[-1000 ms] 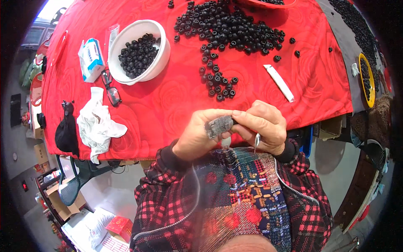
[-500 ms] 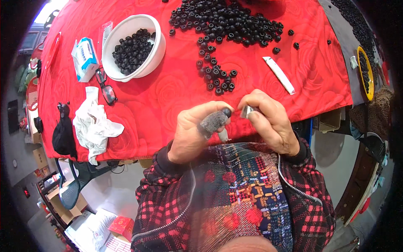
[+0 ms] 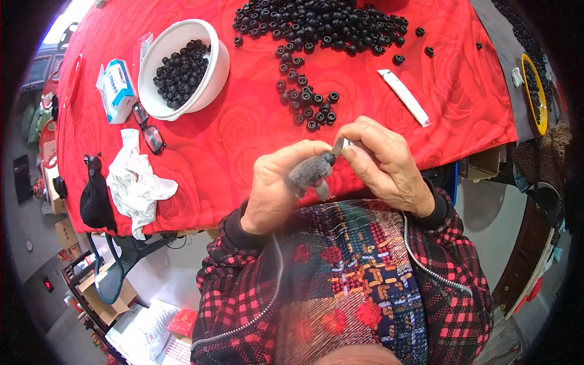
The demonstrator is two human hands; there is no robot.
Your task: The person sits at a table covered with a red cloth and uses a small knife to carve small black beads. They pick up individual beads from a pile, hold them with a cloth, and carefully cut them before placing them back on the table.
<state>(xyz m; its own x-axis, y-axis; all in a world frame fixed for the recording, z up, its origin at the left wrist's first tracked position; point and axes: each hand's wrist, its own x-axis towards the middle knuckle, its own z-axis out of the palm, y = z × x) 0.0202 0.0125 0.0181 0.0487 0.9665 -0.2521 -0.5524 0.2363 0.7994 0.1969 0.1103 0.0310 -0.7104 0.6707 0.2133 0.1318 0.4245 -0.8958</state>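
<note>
While the left hand's (image 3: 267,185) grip holds a black piece (image 3: 329,158) above the tabletop's (image 3: 243,137) near edge, the right hand's (image 3: 389,167) pinches a metal tool (image 3: 338,145) beside it; similar pieces (image 3: 316,27) lie beyond.

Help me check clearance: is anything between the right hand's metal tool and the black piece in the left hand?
Nothing visible is. The right hand holds the metal tool close against the black piece; contact is unclear.

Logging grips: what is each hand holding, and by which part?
Left hand: round black piece, by its left side; right hand: metal tool, behind its exposed tip.
</note>
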